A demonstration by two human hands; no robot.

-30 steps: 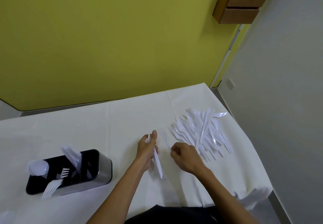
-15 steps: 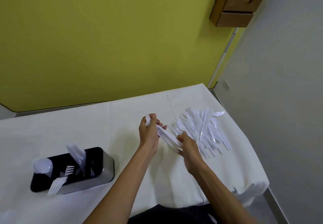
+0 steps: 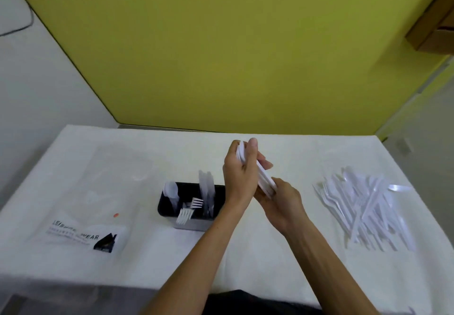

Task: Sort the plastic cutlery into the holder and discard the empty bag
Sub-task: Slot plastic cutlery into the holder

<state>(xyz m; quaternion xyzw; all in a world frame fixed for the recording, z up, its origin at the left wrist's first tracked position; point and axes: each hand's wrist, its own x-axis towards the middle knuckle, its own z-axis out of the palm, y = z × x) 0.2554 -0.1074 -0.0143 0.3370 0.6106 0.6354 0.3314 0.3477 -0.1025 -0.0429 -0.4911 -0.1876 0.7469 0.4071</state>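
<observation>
A small stack of white plastic knives [image 3: 263,178] is held in the air between both hands, just right of the holder. My left hand [image 3: 242,174] grips the stack's upper end with thumb and fingers. My right hand [image 3: 282,201] cups and holds its lower end from below. The black and steel cutlery holder [image 3: 194,225] stands on the white table [image 3: 270,248], with a spoon, forks and knives in separate slots. A pile of loose white cutlery [image 3: 363,206] lies at the right. The clear plastic bag [image 3: 98,191] lies flat at the left.
The bag carries a printed label [image 3: 81,236] with black text near its front end. A yellow wall stands behind the table. A wooden drawer unit [image 3: 434,34] hangs at the upper right. The table's front edge is close to my body.
Both hands have lifted the knife stack off the table and carried it left, away from the pile and close to the holder. My view has swung left, bringing the bag into sight.
</observation>
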